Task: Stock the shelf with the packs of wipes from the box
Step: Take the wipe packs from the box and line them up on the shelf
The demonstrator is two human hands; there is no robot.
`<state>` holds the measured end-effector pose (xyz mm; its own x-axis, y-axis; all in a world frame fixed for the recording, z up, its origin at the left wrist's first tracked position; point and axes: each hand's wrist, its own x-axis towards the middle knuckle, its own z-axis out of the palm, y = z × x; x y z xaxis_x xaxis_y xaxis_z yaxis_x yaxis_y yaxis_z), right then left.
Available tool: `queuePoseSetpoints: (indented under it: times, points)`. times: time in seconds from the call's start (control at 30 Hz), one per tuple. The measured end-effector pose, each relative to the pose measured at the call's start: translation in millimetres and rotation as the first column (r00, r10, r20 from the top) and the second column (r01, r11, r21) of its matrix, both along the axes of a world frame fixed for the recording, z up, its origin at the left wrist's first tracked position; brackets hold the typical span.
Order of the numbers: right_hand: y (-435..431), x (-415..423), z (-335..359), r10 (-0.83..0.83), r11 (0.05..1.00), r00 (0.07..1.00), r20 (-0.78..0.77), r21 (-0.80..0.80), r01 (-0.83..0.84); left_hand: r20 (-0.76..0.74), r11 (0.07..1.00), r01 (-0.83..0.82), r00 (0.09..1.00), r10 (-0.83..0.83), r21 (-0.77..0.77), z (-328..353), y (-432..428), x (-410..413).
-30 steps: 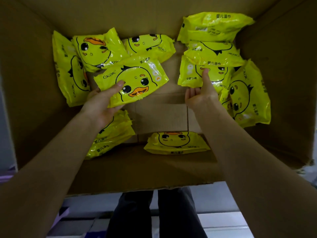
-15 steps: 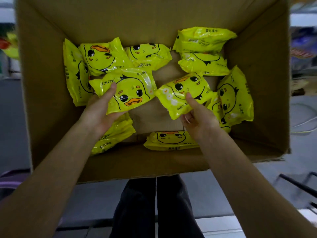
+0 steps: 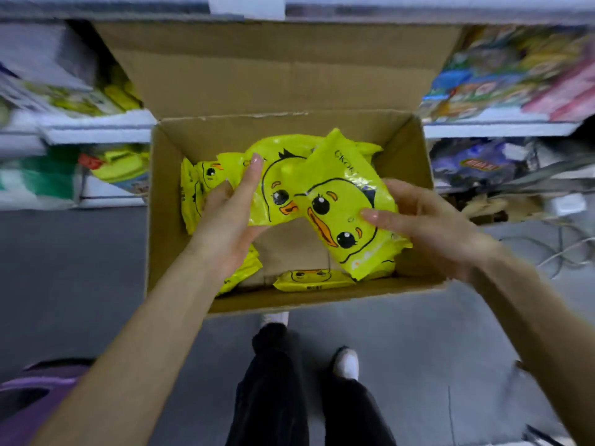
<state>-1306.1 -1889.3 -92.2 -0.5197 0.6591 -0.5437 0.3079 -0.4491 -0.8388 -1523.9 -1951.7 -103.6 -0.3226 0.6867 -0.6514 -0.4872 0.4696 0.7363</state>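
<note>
Two yellow packs of wipes with a duck face, held up over the open box. The right pack on top and tilted, covering part of the left pack. Right pack pinched in the right hand: thumb flat on the duck's cheek, the other fingers curled round the far edge and partly hidden behind it. Left pack gripped in the left hand, thumb laid along the front near the letters, the rest of that hand tucked under and out of sight. Both hands clamped on a pack, none loose. Lower down, inside the box, more of the same: a flat pack by the near wall, some standing packs on edge by the left wall, and a peeking pack under the left wrist. Back of the box hidden behind the two held packs, so cannot tell how many more lie there. Bare brown cardboard showing in the middle of the bottom. Far flap standing open. Behind the box, on both sides, a shelf full of bright goods, all smeared and too blurry to read. Grey floor around the box. Dark trouser legs and a white shoe just below the box. A purple thing at the lower left corner, cut off by the edge; cannot tell what.
</note>
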Motion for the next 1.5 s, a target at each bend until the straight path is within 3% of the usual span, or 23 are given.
queuePoseSetpoints:
  times: [0.17,0.37,0.43,0.5,0.6,0.7,0.8,0.93,1.03,1.27,1.37,1.5]
  points:
    - [4.2,26.7,77.7,0.145,0.983,0.989,0.004,0.117,-0.144,0.023,0.993,0.045,0.999,-0.048,0.106,70.9,-10.5,35.2]
    - [-0.7,74.6,174.1,0.263,0.865,0.940,0.215,0.380,-0.329,-0.017,0.969,0.067,0.998,-0.065,0.236,151.2,-38.3,108.6]
    - [-7.1,94.2,202.1,0.240,0.830,0.932,0.270,0.440,-0.341,-0.003,0.969,0.020,1.000,-0.020,0.247,174.1,-49.2,132.6]
    - [-13.6,112.1,227.4,0.117,0.798,0.945,0.306,0.537,-0.273,0.017,0.964,-0.063,0.998,0.061,0.259,199.8,-57.5,154.2]
    - [-26.1,131.9,267.7,-0.087,0.785,0.967,0.240,0.615,-0.082,0.052,0.944,-0.204,0.979,0.198,0.258,245.2,-63.8,180.7]
    - [-43.5,153.2,305.2,-0.106,0.838,0.983,0.148,0.546,0.009,0.054,0.907,-0.237,0.971,0.233,0.349,292.4,-64.8,196.9]
    - [-50.4,164.5,343.9,-0.154,0.830,0.988,0.015,0.544,0.121,0.075,0.853,-0.251,0.967,0.244,0.457,338.2,-59.5,204.3]
    - [-47.0,161.2,415.3,-0.272,0.804,0.940,-0.205,0.488,0.339,0.132,0.781,-0.273,0.961,0.242,0.561,406.6,-55.6,211.0]
    - [-38.7,150.2,461.9,-0.300,0.823,0.899,-0.319,0.391,0.413,0.149,0.733,-0.312,0.948,0.281,0.605,452.4,-49.8,208.6]
    - [-10.8,123.5,533.9,-0.215,0.819,0.868,-0.448,0.402,0.410,0.068,0.646,-0.286,0.938,0.341,0.708,531.5,-25.5,186.0]
    - [1.3,114.4,557.9,-0.114,0.829,0.888,-0.445,0.451,0.332,0.115,0.603,-0.343,0.916,0.385,0.720,552.8,-7.7,172.6]
    - [16.3,110.3,582.9,0.014,0.776,0.958,-0.287,0.607,0.171,0.132,0.568,-0.372,0.899,0.417,0.734,575.8,21.1,160.7]
